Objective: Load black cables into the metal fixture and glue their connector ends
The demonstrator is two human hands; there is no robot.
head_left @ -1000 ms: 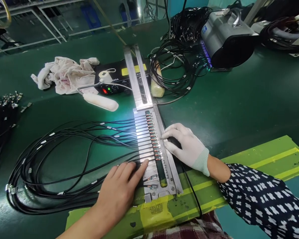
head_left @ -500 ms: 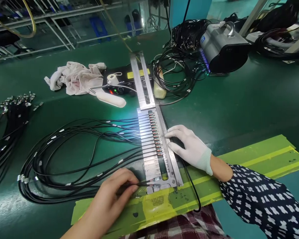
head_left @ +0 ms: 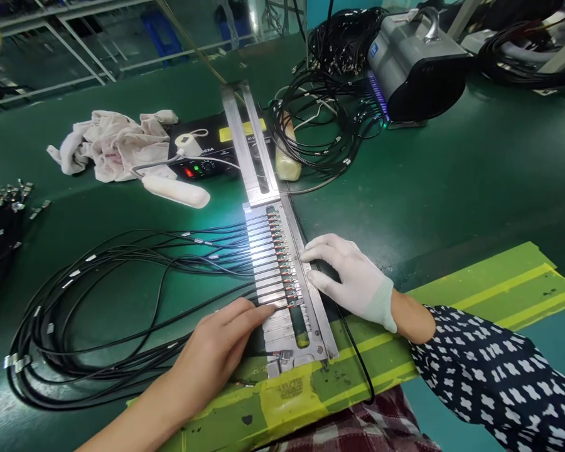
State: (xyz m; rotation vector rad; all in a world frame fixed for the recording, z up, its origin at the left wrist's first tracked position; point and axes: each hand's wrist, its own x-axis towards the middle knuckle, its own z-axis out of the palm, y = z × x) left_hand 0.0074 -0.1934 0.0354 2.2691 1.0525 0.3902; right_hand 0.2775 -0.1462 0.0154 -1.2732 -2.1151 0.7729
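Observation:
A slotted metal fixture (head_left: pixel 275 333) lies on the table before me, with small cable connectors (head_left: pixel 282 251) in a row along its slot. My left hand (head_left: pixel 226 333), bare, has its fingers closed on a black cable at the fixture's left side. Its fingertips are just left of the lowest connector (head_left: pixel 293 304) in the row. Another cable end (head_left: pixel 282 355) lies on the fixture's near end. My right hand (head_left: pixel 351 273), in a white glove, rests its fingertips and thumb against the fixture's metal rail (head_left: pixel 306 267), thumb and fingers apart. Looped black cables (head_left: pixel 42 326) spread out to the left.
A hinged-looking metal frame (head_left: pixel 252 144) extends beyond the fixture, over a black control box (head_left: pixel 207 166). Nearby are a white lamp (head_left: pixel 176 191) and crumpled cloth (head_left: pixel 117 147). A silver machine (head_left: pixel 414 69) stands at the back right. Yellow-green tape (head_left: pixel 489 282) covers the table's front edge.
My left hand has moved up along the fixture from its near end, and a further connector now sits at the row's lower end. The view has shifted; my right hand stays at the rail.

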